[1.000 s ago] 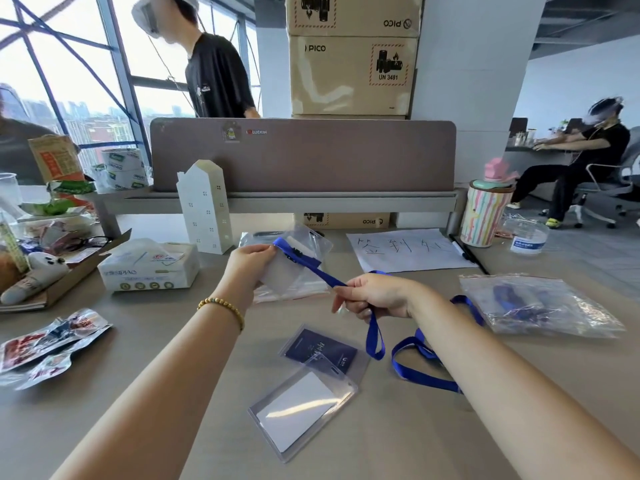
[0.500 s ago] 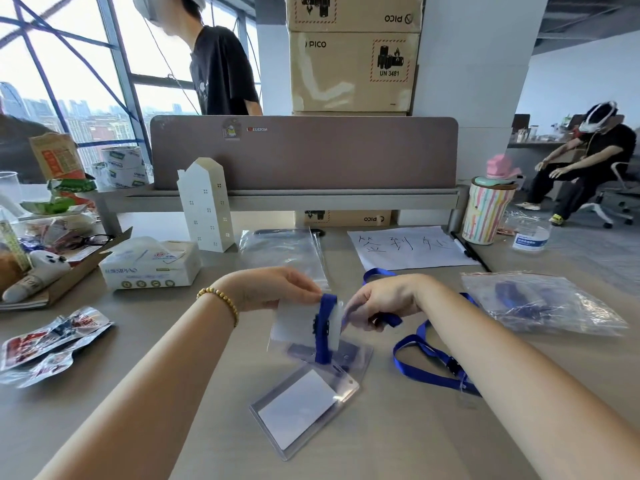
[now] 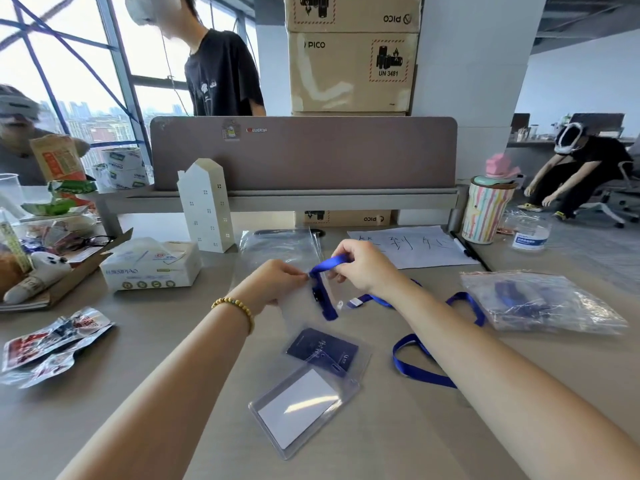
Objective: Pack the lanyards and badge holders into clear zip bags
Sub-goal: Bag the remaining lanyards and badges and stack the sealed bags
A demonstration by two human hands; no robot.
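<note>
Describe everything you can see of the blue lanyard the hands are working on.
The blue lanyard is a flat woven strap, limp and unknotted. Its upper end arches between the left hand and the right hand, both pinching it above the desk. A short length with a black buckle hangs down over a clear badge holder that the left hand holds. The rest trails rightward under the right forearm and lies in loose loops on the desk, reaching the filled zip bag.
</note>
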